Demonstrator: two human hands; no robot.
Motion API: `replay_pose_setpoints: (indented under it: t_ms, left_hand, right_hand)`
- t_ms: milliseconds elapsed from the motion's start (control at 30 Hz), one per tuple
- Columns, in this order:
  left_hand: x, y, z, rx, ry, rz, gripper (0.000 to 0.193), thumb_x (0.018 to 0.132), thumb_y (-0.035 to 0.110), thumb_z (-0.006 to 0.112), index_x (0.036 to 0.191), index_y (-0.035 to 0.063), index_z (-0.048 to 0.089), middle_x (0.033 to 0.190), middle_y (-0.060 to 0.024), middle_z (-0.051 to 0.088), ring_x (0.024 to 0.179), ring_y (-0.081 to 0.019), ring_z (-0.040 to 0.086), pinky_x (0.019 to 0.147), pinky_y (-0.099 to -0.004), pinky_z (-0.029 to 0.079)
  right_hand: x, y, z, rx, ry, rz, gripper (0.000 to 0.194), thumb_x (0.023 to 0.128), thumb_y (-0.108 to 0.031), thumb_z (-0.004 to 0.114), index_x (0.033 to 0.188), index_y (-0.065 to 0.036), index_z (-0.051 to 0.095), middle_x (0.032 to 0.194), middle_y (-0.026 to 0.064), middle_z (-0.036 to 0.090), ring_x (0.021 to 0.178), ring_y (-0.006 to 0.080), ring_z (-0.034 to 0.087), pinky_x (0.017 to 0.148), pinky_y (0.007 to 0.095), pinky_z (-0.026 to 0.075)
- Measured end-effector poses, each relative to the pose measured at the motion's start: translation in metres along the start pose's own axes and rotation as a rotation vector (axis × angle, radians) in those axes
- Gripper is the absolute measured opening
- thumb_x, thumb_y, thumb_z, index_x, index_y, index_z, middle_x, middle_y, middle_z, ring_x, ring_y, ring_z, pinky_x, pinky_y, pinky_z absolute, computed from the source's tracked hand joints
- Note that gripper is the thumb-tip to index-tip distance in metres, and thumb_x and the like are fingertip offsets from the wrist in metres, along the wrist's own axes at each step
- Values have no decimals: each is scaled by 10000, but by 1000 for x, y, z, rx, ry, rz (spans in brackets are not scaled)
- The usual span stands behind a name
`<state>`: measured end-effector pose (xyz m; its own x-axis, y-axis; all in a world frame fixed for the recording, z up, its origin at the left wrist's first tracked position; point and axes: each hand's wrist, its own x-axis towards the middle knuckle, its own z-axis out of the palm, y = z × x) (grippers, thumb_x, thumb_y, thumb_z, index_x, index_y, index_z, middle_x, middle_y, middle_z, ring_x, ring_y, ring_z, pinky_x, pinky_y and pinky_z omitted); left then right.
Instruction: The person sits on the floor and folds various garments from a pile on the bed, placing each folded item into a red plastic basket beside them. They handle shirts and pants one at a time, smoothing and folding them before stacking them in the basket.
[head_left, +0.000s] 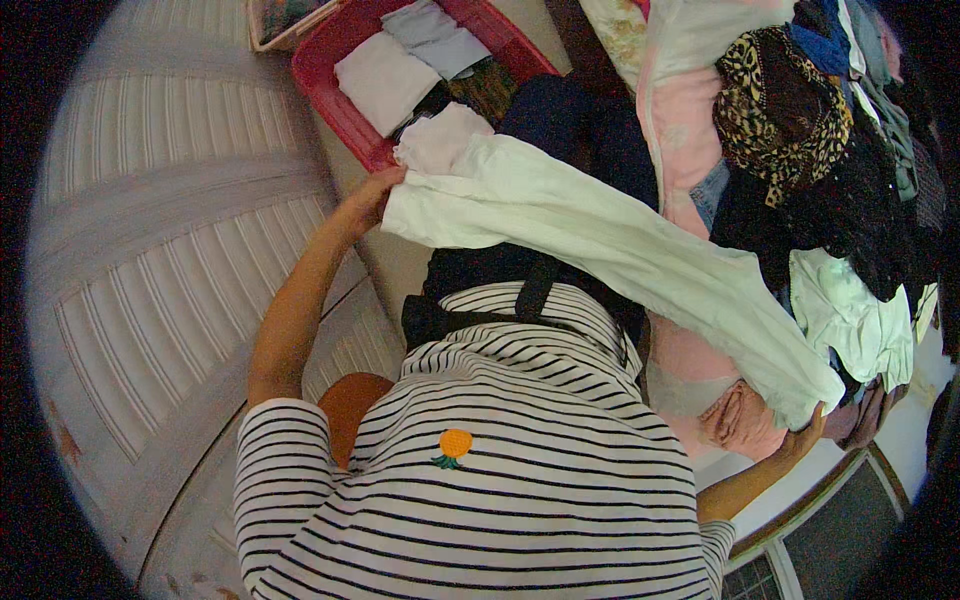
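A long white garment (600, 232) is stretched slantwise across my lap, from upper left to lower right. My left hand (379, 196) grips its end near the red plastic basket (330, 112). At the far end my right hand (806, 435) holds the cloth by its edge, above the clothes on the right. The garment is gathered lengthwise, so its full shape cannot be made out. A paler, pinkish-white piece of fabric (442, 139) shows beyond its left end; whether it belongs to the garment is unclear.
Inside the basket lie folded white (386, 82) and light grey clothes (435, 37). To the right is a heap with a leopard-print garment (814, 150), black cloth (847, 225) and a crumpled white garment (855, 315). A panelled, light-coloured door (187, 262) stands close on the left.
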<state>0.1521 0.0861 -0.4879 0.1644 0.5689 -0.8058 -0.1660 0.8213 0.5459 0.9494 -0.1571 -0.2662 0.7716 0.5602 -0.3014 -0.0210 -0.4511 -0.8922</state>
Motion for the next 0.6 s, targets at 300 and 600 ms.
replay_pose_setpoints:
  t_ms: [300,600]
  left_hand:
    - [52,-56,-1,-112,5,76,530,871,301,678,1286,30,491,1153,-89,612,1044,-213,584,927,-357,454]
    - [-65,23,74,-287,-165,56,441,840,173,702,1205,-20,548,1132,-121,636,1000,-229,641,884,-353,526]
  right_hand:
    - [1,-3,-3,0,-11,34,539,883,-268,651,1313,-4,462,1249,170,560,1122,308,555,898,453,483]
    - [-5,-5,14,-18,50,31,471,896,-250,631,1273,-4,492,1204,155,577,1059,290,582,866,418,494]
